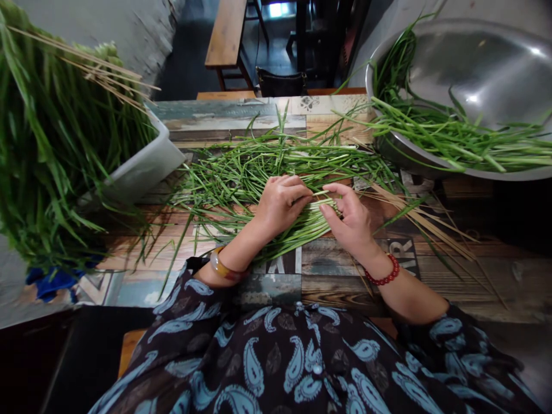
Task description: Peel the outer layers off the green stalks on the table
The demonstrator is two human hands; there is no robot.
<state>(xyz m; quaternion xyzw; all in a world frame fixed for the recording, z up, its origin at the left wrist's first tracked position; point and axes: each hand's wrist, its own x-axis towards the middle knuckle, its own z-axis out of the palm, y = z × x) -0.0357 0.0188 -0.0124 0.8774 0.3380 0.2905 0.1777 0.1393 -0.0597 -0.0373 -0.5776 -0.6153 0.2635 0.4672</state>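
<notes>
Over the middle of the table, my left hand (282, 201) is closed, its thumb and fingers pinching a thin green chive stalk (319, 194) near the pale end. My right hand (350, 221) is just to the right, thumb and index finger apart around the pale ends, the index tip close to that stalk. The other right fingers are curled and partly hidden. Beneath both hands lies an aligned bunch of chives (297, 233), its pale ends pointing right. Behind it, looser chives (267, 164) spread across the patterned wooden table (340, 256).
On the left, a white plastic bin (144, 167) is heaped with chives, with bamboo skewers (107, 72) on top. A large steel bowl (495, 63) at right holds more chives. Loose skewers (425, 221) lie right of my hand. Blue cloth (56, 284) shows below the bin.
</notes>
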